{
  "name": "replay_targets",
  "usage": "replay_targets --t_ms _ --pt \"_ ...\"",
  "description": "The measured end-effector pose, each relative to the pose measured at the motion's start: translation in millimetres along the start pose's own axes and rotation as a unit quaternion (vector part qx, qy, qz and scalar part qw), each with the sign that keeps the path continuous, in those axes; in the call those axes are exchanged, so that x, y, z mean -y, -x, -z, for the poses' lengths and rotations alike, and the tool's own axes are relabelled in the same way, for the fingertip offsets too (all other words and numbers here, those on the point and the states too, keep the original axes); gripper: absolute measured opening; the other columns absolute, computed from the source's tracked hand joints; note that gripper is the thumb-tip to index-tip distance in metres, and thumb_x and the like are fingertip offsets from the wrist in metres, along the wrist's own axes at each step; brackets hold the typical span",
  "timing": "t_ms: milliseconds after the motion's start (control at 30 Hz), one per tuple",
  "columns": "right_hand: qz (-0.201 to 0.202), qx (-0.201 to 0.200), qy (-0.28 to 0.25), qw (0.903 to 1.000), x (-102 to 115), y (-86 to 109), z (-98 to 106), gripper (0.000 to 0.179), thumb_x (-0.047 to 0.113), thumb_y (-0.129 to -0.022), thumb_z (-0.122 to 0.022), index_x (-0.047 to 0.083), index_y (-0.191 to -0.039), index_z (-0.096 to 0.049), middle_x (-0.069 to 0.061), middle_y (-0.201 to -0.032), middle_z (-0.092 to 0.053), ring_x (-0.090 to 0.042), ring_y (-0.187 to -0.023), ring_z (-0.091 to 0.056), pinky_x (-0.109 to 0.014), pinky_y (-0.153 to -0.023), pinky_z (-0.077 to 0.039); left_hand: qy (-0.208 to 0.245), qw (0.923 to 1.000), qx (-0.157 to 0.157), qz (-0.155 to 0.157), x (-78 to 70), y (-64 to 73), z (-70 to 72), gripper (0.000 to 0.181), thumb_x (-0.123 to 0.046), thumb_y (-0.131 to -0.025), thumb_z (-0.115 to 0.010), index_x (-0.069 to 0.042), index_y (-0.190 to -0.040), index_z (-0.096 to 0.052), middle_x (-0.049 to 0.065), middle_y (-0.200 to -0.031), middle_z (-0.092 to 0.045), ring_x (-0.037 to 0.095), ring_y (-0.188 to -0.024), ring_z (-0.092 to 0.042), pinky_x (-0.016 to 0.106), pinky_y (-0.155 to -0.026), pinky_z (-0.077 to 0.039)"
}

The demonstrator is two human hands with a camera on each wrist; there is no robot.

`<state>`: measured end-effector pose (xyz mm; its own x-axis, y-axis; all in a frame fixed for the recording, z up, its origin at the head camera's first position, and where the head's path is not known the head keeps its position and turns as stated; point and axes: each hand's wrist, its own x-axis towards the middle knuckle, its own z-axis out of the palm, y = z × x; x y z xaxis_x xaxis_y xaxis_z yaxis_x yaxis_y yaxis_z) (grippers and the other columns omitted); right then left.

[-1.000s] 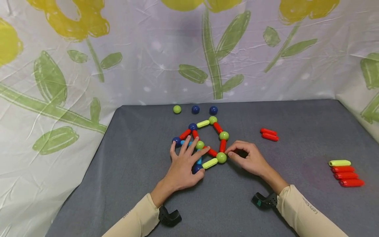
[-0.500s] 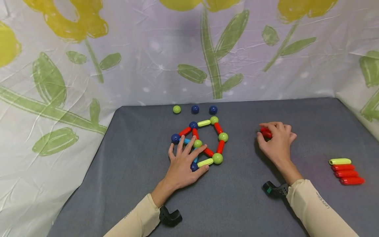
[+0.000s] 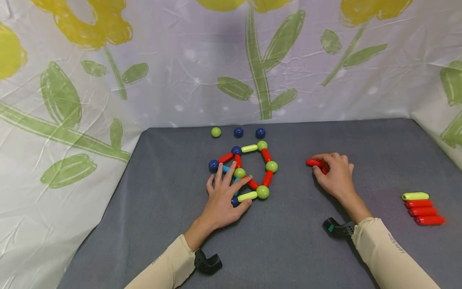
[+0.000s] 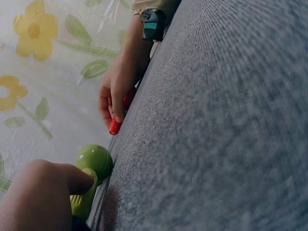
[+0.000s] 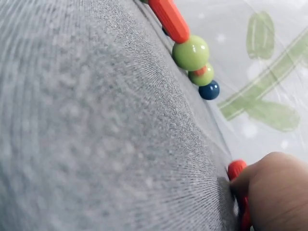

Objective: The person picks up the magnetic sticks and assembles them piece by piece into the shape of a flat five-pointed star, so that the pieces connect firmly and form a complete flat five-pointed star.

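My left hand (image 3: 221,202) rests with spread, fairly straight fingers over the left part of a flat figure of magnetic rods and balls. Its thumb lies at a yellow-green rod (image 3: 247,196), joined to a green ball (image 3: 262,192); the left wrist view shows the thumb on that rod (image 4: 83,199). Parts of the blue rods and a dark blue ball are hidden under the hand. To the right, my right hand (image 3: 335,174) pinches a red rod (image 3: 315,162) close over the table. A second red rod (image 3: 325,170) shows partly beneath the fingers.
Behind the figure stand a loose green ball (image 3: 215,132) and two dark blue balls (image 3: 238,132). At the far right lie a yellow-green rod (image 3: 415,196) and several red rods (image 3: 429,220) in a stack. A flowered cloth (image 3: 162,80) rises behind the grey table (image 3: 288,249).
My right hand has left the figure's right corner, gone right to the two red rods and drawn one slightly left. The figure's near corner has shifted a little left under my left hand.
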<state>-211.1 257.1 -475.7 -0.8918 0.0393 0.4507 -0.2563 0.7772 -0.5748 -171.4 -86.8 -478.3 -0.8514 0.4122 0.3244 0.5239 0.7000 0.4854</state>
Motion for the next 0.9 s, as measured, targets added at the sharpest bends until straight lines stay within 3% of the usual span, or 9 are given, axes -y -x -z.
replay_targets --t_ms 133,333,533,900 --pt "0.054 0.013 -0.012 0.9984 1 -0.1 -3 0.022 0.007 -0.088 -0.075 0.005 -0.11 -0.075 -0.02 -0.1 -0.069 -0.031 -0.085 -0.046 -0.039 -0.072 -0.021 -0.003 0.9998 -0.019 0.004 -0.1 -0.5 0.5 0.052 -0.038 -0.092 -0.064 -0.03 -0.143 -0.059 0.014 -0.166 -0.029 0.047 -0.156 -0.01 0.072 -0.112 -0.008" --pt "0.119 0.054 -0.03 0.991 2 0.1 -6 0.026 0.008 -0.086 -0.08 0.009 -0.112 -0.076 -0.011 -0.094 -0.07 -0.021 -0.082 -0.046 -0.036 -0.073 -0.022 -0.022 0.9996 -0.019 0.0 0.3 -0.9 0.5 0.052 -0.043 -0.094 -0.064 -0.031 -0.144 -0.058 0.013 -0.165 -0.034 0.046 -0.156 -0.015 0.074 -0.111 -0.009" --pt "0.144 0.086 -0.053 0.9843 5 1.8 -9 0.028 0.008 -0.083 -0.083 0.008 -0.111 -0.077 -0.006 -0.092 -0.07 -0.016 -0.082 -0.048 -0.034 -0.075 -0.025 -0.032 0.9994 -0.011 0.002 2.6 -1.4 -0.7 0.055 -0.049 -0.094 -0.065 -0.032 -0.145 -0.057 0.011 -0.167 -0.031 0.044 -0.157 -0.014 0.075 -0.111 -0.01" --pt "0.176 0.164 -0.098 0.9656 26 10.0 -18 0.03 0.014 -0.082 -0.085 0.019 -0.111 -0.079 0.006 -0.092 -0.068 -0.009 -0.085 -0.049 -0.032 -0.078 -0.028 -0.026 0.9996 -0.011 0.004 2.9 -1.6 -0.6 0.055 -0.048 -0.094 -0.067 -0.031 -0.145 -0.057 0.01 -0.168 -0.029 0.042 -0.158 -0.013 0.076 -0.111 -0.009"
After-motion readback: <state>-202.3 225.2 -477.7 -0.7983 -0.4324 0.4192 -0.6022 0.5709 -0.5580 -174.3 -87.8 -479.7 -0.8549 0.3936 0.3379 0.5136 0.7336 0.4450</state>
